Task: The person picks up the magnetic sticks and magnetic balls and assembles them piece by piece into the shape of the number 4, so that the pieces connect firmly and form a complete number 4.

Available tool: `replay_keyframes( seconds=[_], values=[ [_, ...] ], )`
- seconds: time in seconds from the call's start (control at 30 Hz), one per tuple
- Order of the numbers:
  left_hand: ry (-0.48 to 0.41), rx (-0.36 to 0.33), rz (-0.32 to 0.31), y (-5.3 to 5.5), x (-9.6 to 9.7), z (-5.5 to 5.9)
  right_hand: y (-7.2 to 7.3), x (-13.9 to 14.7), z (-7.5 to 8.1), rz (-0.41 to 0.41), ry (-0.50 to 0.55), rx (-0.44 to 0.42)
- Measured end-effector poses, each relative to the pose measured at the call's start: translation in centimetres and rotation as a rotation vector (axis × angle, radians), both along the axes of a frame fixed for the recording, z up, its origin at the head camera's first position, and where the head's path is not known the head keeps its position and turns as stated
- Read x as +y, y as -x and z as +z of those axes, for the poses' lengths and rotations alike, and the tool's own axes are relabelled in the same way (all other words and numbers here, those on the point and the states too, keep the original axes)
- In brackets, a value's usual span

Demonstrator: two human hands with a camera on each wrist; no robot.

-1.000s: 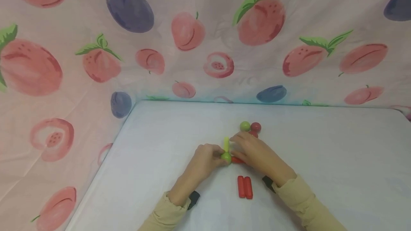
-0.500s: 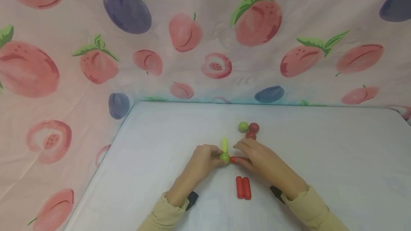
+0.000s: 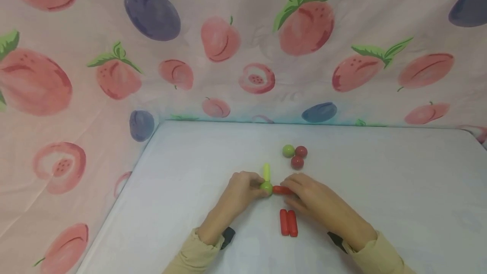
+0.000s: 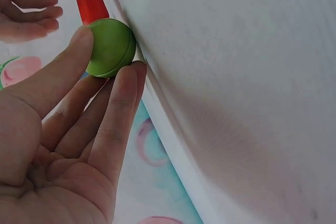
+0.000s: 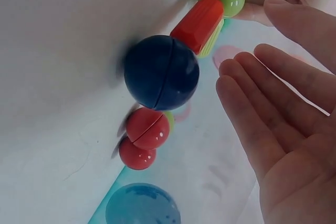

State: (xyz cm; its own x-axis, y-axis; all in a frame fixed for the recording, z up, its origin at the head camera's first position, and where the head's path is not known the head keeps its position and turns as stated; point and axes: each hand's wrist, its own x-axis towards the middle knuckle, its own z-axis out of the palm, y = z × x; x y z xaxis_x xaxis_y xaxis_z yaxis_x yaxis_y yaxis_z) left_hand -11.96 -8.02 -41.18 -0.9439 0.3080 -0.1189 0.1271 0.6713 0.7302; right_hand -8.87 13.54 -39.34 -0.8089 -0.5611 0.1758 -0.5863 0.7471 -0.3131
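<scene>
My left hand (image 3: 241, 189) pinches a green ball (image 4: 111, 48) between thumb and fingertips, low at the white table. From that ball a yellow-green rod (image 3: 266, 171) points to the far side, and a red rod (image 3: 280, 190) points right. At the red rod's other end sits a dark blue ball (image 5: 161, 72), hidden behind my right hand in the head view. My right hand (image 3: 319, 200) is beside this end with nothing in its grasp; in the right wrist view its extended fingers (image 5: 257, 114) stand apart from the blue ball.
Two loose red rods (image 3: 288, 223) lie side by side nearer me. Beyond my hands, a green ball (image 3: 288, 151) and two red balls (image 3: 297, 163) are grouped together. A fruit-print cloth (image 3: 228, 54) hangs along the table's back and left edges.
My right hand has let go of the red rod and drawn back right and toward me, uncovering more of the rod and the nearer red ball. My left hand keeps its pinch on the green ball.
</scene>
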Motion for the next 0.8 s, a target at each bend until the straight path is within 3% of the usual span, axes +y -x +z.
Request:
replay_keyframes(
  seconds=[0.3, 0.53, 0.8],
  values=[
    [-0.003, 0.000, 0.004, 0.0, 0.0, 0.1, -1.2, 0.7, -0.2, -0.007, -0.024, -0.046],
    [0.009, 0.002, 0.005, 0.0, 0.1, 0.1, -1.6, 1.4, -1.0, 0.054, 0.005, 0.037],
    [0.011, -0.001, 0.009, -0.1, 0.1, 0.1, -2.1, 1.6, -1.1, 0.049, -0.020, -0.052]
  ],
)
